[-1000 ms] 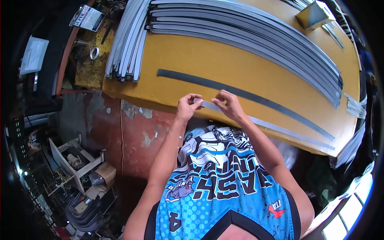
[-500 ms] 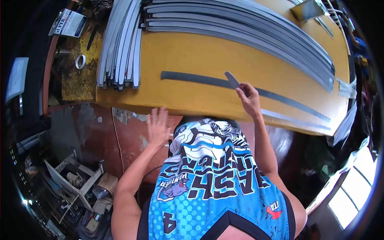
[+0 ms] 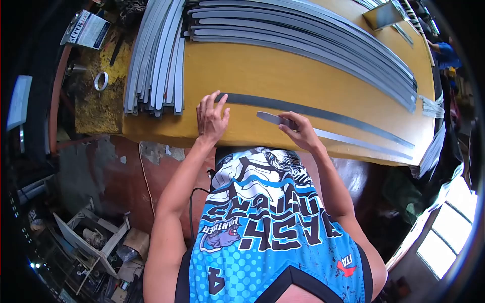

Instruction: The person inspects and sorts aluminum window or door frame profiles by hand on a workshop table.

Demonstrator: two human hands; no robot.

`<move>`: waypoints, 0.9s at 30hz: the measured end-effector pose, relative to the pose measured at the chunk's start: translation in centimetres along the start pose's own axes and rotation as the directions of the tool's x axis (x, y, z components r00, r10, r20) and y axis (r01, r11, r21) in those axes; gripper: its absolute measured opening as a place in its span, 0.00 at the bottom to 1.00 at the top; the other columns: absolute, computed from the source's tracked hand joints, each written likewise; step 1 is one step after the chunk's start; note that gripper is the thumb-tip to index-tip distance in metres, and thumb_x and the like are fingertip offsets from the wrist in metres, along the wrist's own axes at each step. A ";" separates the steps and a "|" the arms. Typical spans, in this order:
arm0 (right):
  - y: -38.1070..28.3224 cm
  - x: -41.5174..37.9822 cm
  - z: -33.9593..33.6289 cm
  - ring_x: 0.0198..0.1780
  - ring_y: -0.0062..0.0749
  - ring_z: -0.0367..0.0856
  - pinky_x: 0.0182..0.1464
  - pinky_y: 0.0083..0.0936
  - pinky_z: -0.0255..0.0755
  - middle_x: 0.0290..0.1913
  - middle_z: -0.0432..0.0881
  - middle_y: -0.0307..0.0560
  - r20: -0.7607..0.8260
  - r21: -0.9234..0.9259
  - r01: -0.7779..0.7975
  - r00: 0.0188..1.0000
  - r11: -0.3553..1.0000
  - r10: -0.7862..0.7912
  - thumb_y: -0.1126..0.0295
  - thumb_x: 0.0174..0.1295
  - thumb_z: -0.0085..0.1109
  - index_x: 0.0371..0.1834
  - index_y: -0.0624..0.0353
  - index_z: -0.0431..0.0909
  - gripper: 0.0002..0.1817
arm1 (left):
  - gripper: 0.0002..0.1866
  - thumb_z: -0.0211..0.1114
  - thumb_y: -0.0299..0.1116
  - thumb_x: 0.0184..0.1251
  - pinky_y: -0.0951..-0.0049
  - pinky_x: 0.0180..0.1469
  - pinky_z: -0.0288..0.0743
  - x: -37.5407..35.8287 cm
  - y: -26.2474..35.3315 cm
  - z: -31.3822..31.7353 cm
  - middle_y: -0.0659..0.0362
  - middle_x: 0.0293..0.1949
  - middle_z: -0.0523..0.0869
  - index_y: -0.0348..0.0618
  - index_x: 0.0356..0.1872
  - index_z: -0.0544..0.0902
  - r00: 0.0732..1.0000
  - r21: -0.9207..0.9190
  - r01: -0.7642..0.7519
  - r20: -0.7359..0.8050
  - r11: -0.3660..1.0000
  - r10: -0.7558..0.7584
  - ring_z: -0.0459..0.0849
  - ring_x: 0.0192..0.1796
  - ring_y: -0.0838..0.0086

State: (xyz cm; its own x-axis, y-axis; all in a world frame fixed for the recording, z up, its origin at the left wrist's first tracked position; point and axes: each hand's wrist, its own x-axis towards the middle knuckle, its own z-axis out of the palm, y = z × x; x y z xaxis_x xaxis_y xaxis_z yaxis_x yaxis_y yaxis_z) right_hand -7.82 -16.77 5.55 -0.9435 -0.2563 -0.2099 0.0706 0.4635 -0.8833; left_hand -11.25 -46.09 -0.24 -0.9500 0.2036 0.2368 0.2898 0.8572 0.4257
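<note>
A long, thin grey strip ends under my right hand [image 3: 298, 130], whose fingers pinch its rounded near end above the table's front edge; the strip's lighter length [image 3: 353, 142] runs off to the right. My left hand [image 3: 213, 117] has its fingers apart, the fingertips at the left end of a dark flat strip [image 3: 313, 112] lying on the yellow table [image 3: 242, 66]. Whether the left fingertips press on that dark strip is hard to tell.
Long grey strips [image 3: 303, 38] lie stacked across the table's far side, with a second bundle [image 3: 157, 76] at the left. A white tape roll [image 3: 101, 81] and a labelled box [image 3: 87, 30] are at far left. A person in blue [image 3: 445, 54] is at upper right.
My left hand has moved up from below the table edge to the dark strip's left end. My right hand has shifted left and down with its strip.
</note>
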 end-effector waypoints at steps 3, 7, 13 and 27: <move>-1.1 0.5 1.1 0.30 0.23 0.71 0.34 0.24 0.68 0.32 0.78 0.40 0.015 0.006 -0.009 1.000 1.000 0.009 0.73 0.63 0.68 0.52 0.61 0.80 0.15 | 0.20 0.69 0.34 0.61 0.60 0.64 0.67 -0.3 -1.4 0.5 0.56 0.62 0.78 0.49 0.56 0.86 0.998 0.040 -0.064 0.032 0.997 0.063 0.74 0.63 0.60; -1.6 1.4 2.9 0.32 0.29 0.78 0.38 0.27 0.75 0.35 0.83 0.46 0.055 0.005 -0.008 0.998 1.000 0.008 0.72 0.61 0.69 0.52 0.59 0.79 0.16 | 0.18 0.70 0.33 0.60 0.59 0.64 0.67 -1.3 -2.1 0.1 0.58 0.59 0.80 0.49 0.53 0.87 0.994 -0.020 -0.102 0.023 0.995 0.103 0.74 0.63 0.60; -3.1 3.5 5.1 0.35 0.33 0.83 0.40 0.30 0.78 0.39 0.84 0.48 0.071 -0.028 0.066 0.995 0.997 -0.064 0.73 0.61 0.69 0.52 0.61 0.80 0.17 | 0.15 0.71 0.27 0.56 0.62 0.58 0.71 -1.0 -4.6 -0.8 0.60 0.51 0.84 0.46 0.46 0.87 0.998 -0.180 -0.062 -0.015 0.982 0.060 0.79 0.56 0.63; -4.0 7.1 7.9 0.45 0.48 0.85 0.48 0.36 0.79 0.42 0.85 0.51 0.081 -0.153 0.093 0.993 0.984 -0.082 0.73 0.59 0.68 0.47 0.56 0.83 0.12 | 0.08 0.67 0.26 0.63 0.64 0.46 0.82 4.0 -6.8 -3.3 0.50 0.38 0.87 0.36 0.41 0.86 0.936 -0.503 0.247 0.346 0.828 -0.069 0.88 0.39 0.60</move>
State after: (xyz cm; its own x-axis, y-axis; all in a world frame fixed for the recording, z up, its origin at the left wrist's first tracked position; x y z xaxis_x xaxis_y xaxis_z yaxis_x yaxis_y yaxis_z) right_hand -12.23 -27.11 4.27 -0.9166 -0.3616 -0.1707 -0.0682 0.5620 -0.8243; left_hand -16.60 -52.68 0.69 -0.9492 0.2950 -0.1096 0.0641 0.5222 0.8504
